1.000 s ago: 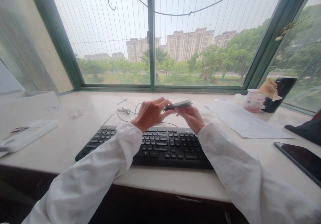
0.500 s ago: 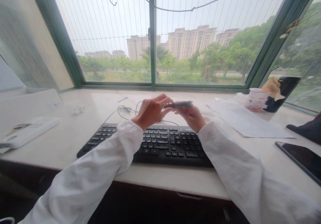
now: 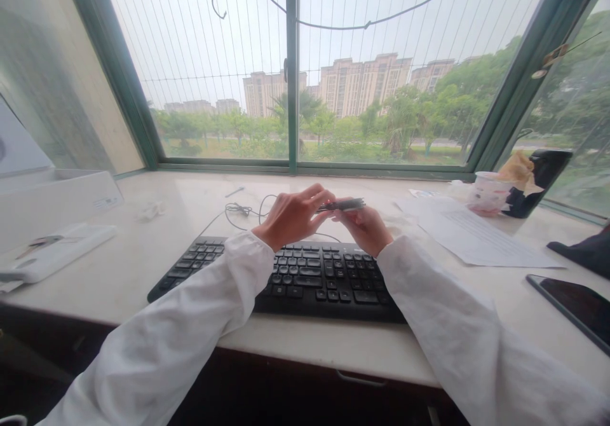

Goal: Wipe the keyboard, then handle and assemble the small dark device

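Note:
Above the back edge of a black keyboard (image 3: 305,280), my two hands meet around a small, flat, dark grey bundle (image 3: 350,204). Its right end looks layered, like a thin stack seen edge-on; its exact kind cannot be told. My left hand (image 3: 295,215) pinches the left end of the bundle between thumb and fingers. From below and the right, my right hand (image 3: 366,227) grips it, with the thumb along its near side. My right fingers are partly hidden behind the bundle. The keyboard lies on the white desk, partly covered by my sleeves.
A cable (image 3: 238,208) lies coiled behind the keyboard. To the right are printed sheets (image 3: 471,238), a cup (image 3: 488,194), and a black phone (image 3: 574,308). An opened white box (image 3: 61,197) and a white tray-like piece (image 3: 61,254) stand left. The window (image 3: 290,166) borders the desk's back.
My left hand's fingers have shifted slightly right over the bundle, and my right thumb now shows along its near side. The whole view has moved slightly.

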A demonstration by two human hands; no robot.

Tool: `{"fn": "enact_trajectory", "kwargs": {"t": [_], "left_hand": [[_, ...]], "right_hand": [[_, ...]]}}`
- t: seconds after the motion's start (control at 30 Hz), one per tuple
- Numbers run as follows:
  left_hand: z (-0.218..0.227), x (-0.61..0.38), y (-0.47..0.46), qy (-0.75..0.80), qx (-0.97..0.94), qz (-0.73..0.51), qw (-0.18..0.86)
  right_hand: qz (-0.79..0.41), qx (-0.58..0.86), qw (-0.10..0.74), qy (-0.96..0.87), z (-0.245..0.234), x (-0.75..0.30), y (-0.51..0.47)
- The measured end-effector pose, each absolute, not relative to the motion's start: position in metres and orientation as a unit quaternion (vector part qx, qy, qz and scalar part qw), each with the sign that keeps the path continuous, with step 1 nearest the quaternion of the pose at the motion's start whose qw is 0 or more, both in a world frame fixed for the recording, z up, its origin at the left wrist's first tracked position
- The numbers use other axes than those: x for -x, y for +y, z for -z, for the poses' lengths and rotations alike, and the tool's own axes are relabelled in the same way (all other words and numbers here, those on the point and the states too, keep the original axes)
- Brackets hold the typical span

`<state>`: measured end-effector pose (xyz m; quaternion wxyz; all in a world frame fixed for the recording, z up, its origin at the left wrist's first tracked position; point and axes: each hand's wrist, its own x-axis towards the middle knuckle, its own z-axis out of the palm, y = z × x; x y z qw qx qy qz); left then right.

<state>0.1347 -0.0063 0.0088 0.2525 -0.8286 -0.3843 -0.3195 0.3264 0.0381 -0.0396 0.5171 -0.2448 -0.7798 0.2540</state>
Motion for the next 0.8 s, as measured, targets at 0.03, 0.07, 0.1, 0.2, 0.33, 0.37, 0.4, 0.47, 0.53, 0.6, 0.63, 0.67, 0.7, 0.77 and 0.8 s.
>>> {"fn": "enact_trajectory", "kwargs": {"t": [0.03, 0.07, 0.1, 0.2, 0.33, 0.37, 0.4, 0.47, 0.53, 0.6, 0.63, 0.67, 0.7, 0.77, 0.8], "left_hand": [[-0.008, -0.135, -0.006, -0.387, 0.827, 0.321, 0.253], [-0.008, -0.135, -0.006, -0.388, 0.826, 0.322, 0.252], [-0.008, -0.135, -0.005, -0.388, 0.826, 0.324, 0.25], [-0.008, -0.134, -0.004, -0.395, 0.821, 0.339, 0.235], [-0.011, -0.132, -0.004, -0.405, 0.811, 0.366, 0.212], [-0.011, -0.132, -0.004, -0.403, 0.812, 0.365, 0.213], [-0.011, -0.132, -0.004, -0.4, 0.815, 0.357, 0.217], [-0.011, -0.132, -0.003, -0.401, 0.823, 0.328, 0.233], [-0.009, -0.132, -0.003, -0.409, 0.827, 0.297, 0.247], [-0.008, -0.132, -0.003, -0.417, 0.829, 0.279, 0.249], [-0.007, -0.132, -0.003, -0.42, 0.83, 0.275, 0.244], [-0.007, -0.132, -0.003, -0.421, 0.832, 0.272, 0.238], [-0.007, -0.132, -0.003, -0.422, 0.834, 0.268, 0.232], [-0.006, -0.132, -0.003, -0.42, 0.841, 0.259, 0.223], [-0.006, -0.133, -0.003, -0.419, 0.844, 0.254, 0.22]], "right_hand": [[-0.259, 0.24, 0.519, -0.778, 0.04, -0.326, 0.038], [-0.263, 0.235, 0.521, -0.777, 0.04, -0.326, 0.038], [-0.266, 0.232, 0.521, -0.777, 0.04, -0.326, 0.038], [-0.289, 0.233, 0.526, -0.765, 0.041, -0.326, 0.039], [-0.335, 0.232, 0.542, -0.735, 0.039, -0.324, 0.04], [-0.341, 0.231, 0.544, -0.731, 0.039, -0.324, 0.04], [-0.345, 0.229, 0.546, -0.728, 0.038, -0.323, 0.04], [-0.352, 0.226, 0.543, -0.728, 0.038, -0.323, 0.038], [-0.361, 0.228, 0.532, -0.732, 0.037, -0.323, 0.036], [-0.368, 0.238, 0.518, -0.735, 0.036, -0.324, 0.032], [-0.371, 0.245, 0.513, -0.734, 0.035, -0.324, 0.03], [-0.374, 0.252, 0.509, -0.733, 0.035, -0.324, 0.029], [-0.378, 0.258, 0.508, -0.73, 0.034, -0.324, 0.028], [-0.396, 0.267, 0.513, -0.713, 0.034, -0.323, 0.027], [-0.411, 0.267, 0.519, -0.701, 0.034, -0.323, 0.028]]}}
